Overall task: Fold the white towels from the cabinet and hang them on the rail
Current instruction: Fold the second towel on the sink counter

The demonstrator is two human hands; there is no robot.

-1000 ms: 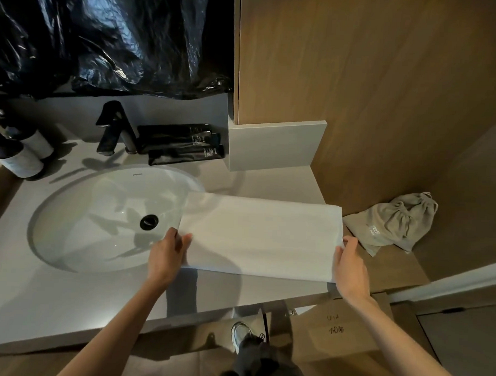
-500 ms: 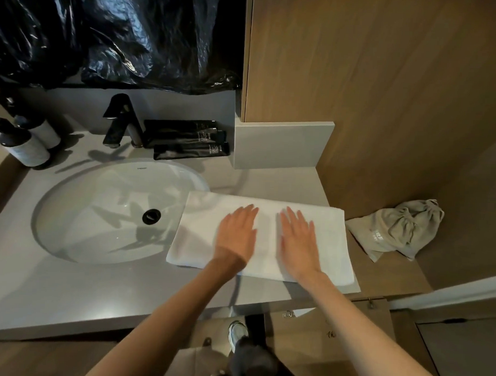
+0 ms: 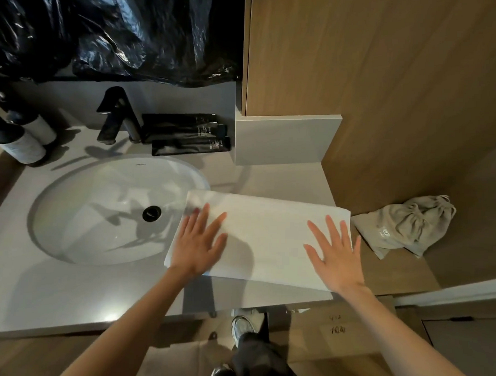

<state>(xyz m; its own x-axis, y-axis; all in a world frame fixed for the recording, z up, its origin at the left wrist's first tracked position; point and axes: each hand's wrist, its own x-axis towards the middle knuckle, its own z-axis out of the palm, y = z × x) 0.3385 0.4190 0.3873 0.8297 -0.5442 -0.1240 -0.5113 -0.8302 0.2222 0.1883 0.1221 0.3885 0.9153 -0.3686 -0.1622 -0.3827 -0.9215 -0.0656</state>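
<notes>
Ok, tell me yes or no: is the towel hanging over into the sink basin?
No, the white towel lies flat on the counter right of the sink.

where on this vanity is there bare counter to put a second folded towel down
Bare countertop runs along the front edge, between the sink and the rim. A smaller patch lies behind the towel, below the grey ledge. The back is crowded: faucet, black tubes, two bottles.
</notes>
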